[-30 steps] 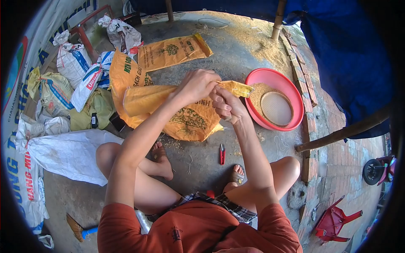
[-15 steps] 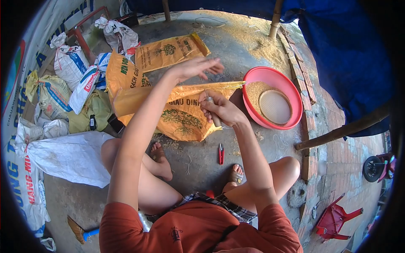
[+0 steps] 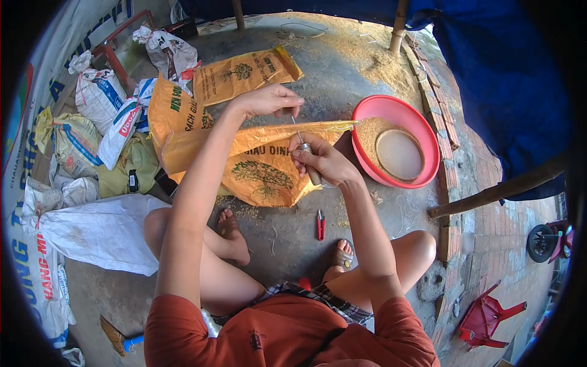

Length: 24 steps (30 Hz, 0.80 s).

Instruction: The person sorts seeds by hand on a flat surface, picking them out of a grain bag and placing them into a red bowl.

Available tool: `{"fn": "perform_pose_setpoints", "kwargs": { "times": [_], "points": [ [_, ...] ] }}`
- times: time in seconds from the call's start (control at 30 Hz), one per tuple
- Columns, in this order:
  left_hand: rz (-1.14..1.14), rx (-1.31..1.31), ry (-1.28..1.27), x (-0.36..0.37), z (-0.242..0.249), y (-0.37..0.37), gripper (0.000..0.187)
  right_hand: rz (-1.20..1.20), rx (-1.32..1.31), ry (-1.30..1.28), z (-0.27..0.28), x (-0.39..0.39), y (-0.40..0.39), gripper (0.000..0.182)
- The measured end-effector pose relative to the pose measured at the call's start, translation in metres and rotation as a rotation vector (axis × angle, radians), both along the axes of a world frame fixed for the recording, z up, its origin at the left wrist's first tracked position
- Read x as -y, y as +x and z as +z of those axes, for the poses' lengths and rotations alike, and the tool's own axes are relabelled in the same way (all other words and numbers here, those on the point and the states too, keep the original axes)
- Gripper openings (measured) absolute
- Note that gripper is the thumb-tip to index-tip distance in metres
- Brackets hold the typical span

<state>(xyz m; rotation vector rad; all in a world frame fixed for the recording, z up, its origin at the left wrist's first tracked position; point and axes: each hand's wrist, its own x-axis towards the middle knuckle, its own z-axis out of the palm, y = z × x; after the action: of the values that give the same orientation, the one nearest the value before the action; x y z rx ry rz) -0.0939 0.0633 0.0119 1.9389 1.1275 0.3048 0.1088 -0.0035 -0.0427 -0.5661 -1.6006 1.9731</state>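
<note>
My right hand [image 3: 322, 160] is wrapped around the wooden handle of an awl [image 3: 315, 176]. Its thin metal shaft points up at the top edge of an orange printed sack [image 3: 260, 177]. On the far side of that edge, my left hand [image 3: 270, 101] is closed, its fingertips pinched by the shaft's upper end. Whatever those fingers hold is too small to name. Stitching thread [image 3: 342, 125] shows at the sack's right corner, beside a pink basin [image 3: 431, 131]. Red thread snips [image 3: 320, 225] lie on the floor between my feet.
Inside the basin, a round sieve [image 3: 398, 154] rests on grain. Another orange sack [image 3: 244, 73] lies flat behind. Several filled sacks [image 3: 101, 92] crowd the left, near a white sack [image 3: 101, 229]. A bamboo pole [image 3: 495, 194] slants in from the right, above a red stool [image 3: 486, 318].
My left hand has turned from open, spread fingers to a closed pinch, coming down toward the sack's edge. The awl's shaft now shows above that edge. My right hand has barely moved.
</note>
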Motion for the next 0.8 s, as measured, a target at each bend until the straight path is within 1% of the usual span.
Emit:
{"fn": "perform_pose_setpoints", "kwargs": {
  "times": [0.07,0.1,0.17,0.2,0.23,0.3,0.33,0.37,0.43,0.47,0.5,0.57,0.6,0.67,0.7,0.77,0.8],
  "points": [
    [0.104,0.284,0.067,0.012,-0.002,0.012,0.055,0.019,0.007,0.004,-0.003,-0.001,-0.001,0.008],
    [0.105,0.285,0.066,0.020,0.002,0.019,0.055,0.016,0.022,0.011,-0.005,-0.002,-0.001,0.007],
    [-0.067,0.314,-0.105,0.029,0.011,0.029,0.058,0.015,0.040,0.022,-0.002,-0.001,0.000,0.006],
    [-0.141,0.272,-0.121,0.028,0.010,0.030,0.063,0.018,0.105,0.066,0.005,0.002,0.002,0.007],
    [-0.142,0.274,-0.120,0.027,0.013,0.031,0.063,0.021,0.170,0.111,0.009,0.003,0.004,0.007],
    [-0.143,-0.027,-0.155,0.028,0.028,0.035,0.065,0.039,0.180,0.157,0.000,0.000,0.005,0.007],
    [-0.181,0.082,-0.097,0.019,0.012,0.030,0.061,0.057,0.188,0.203,-0.004,-0.002,0.006,0.008],
    [-0.185,0.081,-0.092,0.021,0.016,0.028,0.061,0.053,0.188,0.208,-0.004,-0.003,0.007,0.008],
    [-0.183,0.025,-0.083,0.026,0.021,0.027,0.055,0.043,0.216,0.251,-0.005,-0.002,0.009,0.010],
    [-0.177,0.007,-0.062,0.024,0.018,0.025,0.049,0.046,0.237,0.263,-0.003,-0.001,0.010,0.012],
    [-0.180,0.005,-0.059,0.022,0.014,0.024,0.049,0.042,0.237,0.265,-0.003,-0.001,0.012,0.012],
    [-0.194,0.008,-0.063,0.022,0.008,0.022,0.039,0.051,0.254,0.333,-0.004,-0.002,0.013,0.012],
    [-0.190,0.007,-0.064,0.025,0.003,0.021,0.039,0.054,0.252,0.333,-0.005,-0.002,0.013,0.012],
    [-0.101,0.161,0.086,0.033,-0.005,0.023,0.038,0.057,0.237,0.408,-0.007,-0.004,0.015,0.013],
    [-0.101,0.161,0.086,0.033,-0.006,0.021,0.038,0.057,0.236,0.409,-0.006,-0.004,0.016,0.013],
    [-0.147,0.119,-0.100,0.033,-0.006,0.015,0.038,0.093,0.282,0.392,-0.004,-0.004,0.019,0.012],
    [-0.149,0.118,-0.100,0.033,-0.004,0.012,0.038,0.091,0.281,0.392,-0.003,-0.004,0.020,0.012]
  ]
}}
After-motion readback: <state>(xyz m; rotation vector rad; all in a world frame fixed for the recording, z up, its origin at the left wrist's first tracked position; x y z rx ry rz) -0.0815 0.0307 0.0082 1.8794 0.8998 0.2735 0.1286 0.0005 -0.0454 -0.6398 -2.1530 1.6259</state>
